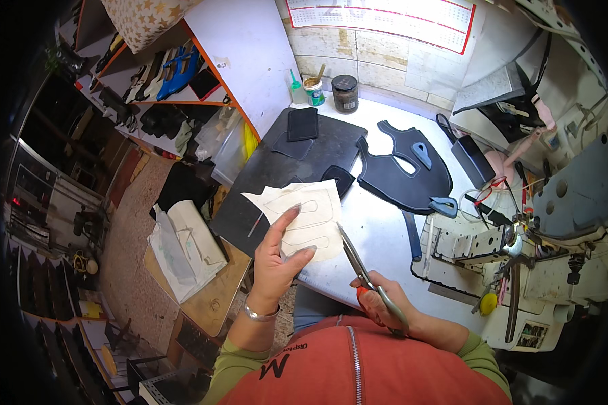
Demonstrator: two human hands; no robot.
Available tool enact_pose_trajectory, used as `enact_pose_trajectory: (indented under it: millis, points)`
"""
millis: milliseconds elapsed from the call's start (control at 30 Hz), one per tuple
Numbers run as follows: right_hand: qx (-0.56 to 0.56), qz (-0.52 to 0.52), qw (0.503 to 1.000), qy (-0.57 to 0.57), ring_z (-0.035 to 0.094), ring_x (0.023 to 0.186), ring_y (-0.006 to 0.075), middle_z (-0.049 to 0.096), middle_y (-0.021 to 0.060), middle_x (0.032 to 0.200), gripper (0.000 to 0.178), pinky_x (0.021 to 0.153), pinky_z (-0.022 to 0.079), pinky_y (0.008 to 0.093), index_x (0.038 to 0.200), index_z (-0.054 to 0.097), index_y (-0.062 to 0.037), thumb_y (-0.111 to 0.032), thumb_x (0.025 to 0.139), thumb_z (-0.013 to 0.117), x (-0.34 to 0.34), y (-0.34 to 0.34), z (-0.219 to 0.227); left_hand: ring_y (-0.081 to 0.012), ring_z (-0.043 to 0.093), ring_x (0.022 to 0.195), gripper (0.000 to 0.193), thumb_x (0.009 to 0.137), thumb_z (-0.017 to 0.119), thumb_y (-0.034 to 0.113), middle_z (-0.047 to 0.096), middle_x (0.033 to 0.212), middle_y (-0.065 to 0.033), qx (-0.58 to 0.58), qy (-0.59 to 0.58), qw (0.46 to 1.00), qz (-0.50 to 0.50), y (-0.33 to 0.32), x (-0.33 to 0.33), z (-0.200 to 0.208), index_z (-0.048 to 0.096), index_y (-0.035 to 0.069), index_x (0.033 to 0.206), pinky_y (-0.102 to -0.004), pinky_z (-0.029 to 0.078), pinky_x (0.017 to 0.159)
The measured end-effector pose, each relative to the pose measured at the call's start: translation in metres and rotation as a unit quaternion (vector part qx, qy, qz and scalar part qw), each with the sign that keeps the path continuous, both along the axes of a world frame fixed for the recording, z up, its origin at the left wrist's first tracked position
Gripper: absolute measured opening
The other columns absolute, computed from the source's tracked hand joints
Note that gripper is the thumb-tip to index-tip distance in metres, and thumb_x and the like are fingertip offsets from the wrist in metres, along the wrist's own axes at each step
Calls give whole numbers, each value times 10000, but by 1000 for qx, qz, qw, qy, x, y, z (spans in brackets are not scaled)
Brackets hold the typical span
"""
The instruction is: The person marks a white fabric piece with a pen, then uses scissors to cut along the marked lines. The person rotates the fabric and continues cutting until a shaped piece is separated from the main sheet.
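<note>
the left hand [275, 260] is clamped on a pale paper pattern [304, 219], thumb under and fingers over its near edge, holding it up above the near left part of the worktop [378, 236]. the right hand [385, 307] is closed around the orange handles of a pair of scissors [358, 260], whose blades point up and left and meet the right edge of the pattern. a curved outline is drawn on the paper.

at the far edge of the worktop, against the wall, stand three containers: a dark jar [345, 93] with a lid on, contents not visible; just left of it a small open tin [313, 89] with a stick standing in it; and a small green bottle [295, 84] at the far left.

a black mat [277, 169] covers the left side of the worktop, with dark cut pieces on it. a large black leather piece [402, 172] lies in the middle. a sewing machine [520, 270] stands to the right.
</note>
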State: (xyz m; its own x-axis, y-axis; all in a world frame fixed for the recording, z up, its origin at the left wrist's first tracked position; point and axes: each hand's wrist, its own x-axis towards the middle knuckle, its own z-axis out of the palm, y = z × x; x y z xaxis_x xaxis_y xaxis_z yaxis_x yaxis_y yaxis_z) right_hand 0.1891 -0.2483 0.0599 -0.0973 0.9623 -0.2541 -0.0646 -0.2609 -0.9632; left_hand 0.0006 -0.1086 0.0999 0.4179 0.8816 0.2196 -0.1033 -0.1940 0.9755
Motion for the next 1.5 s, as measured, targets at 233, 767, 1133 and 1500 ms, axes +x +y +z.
enact_pose_trajectory:
  millis: [233, 767, 1133, 1500]
  points:
    - [16, 42, 997, 70, 472, 616, 100, 495, 22, 731, 672, 562, 399, 236, 1218, 443, -16, -603, 891, 456, 2, 4, 7, -204, 458, 1228, 664, 744, 700, -3, 475, 1346, -141, 19, 19, 1000, 3, -4, 5, -2, 423, -9, 1347, -321, 353, 1031]
    - [27, 22, 993, 111, 448, 657, 89, 472, 17, 774, 842, 607, 390, 219, 1289, 330, 26, -672, 839, 470, -9, 12, 4, -226, 446, 1250, 644, 774, 683, 13, 454, 1368, -161, 62, 28, 997, 32, -10, 14, -5, 402, -14, 1353, -336, 356, 1037]
    - [34, 18, 996, 79, 442, 641, 83, 461, 12, 748, 845, 593, 386, 218, 1276, 345, 26, -689, 838, 448, -9, 11, 4, -242, 430, 1256, 683, 762, 694, 13, 433, 1369, -176, 68, 35, 996, 47, -11, 15, -9, 375, -42, 1364, -352, 346, 1045]
    - [48, -19, 995, 89, 402, 551, 71, 436, 4, 683, 766, 509, 342, 206, 1230, 377, 8, -666, 868, 418, -16, 7, 5, -219, 444, 1240, 661, 778, 669, -9, 458, 1346, -157, 56, -8, 997, 52, -15, 22, -10, 368, -41, 1366, -333, 341, 1040]
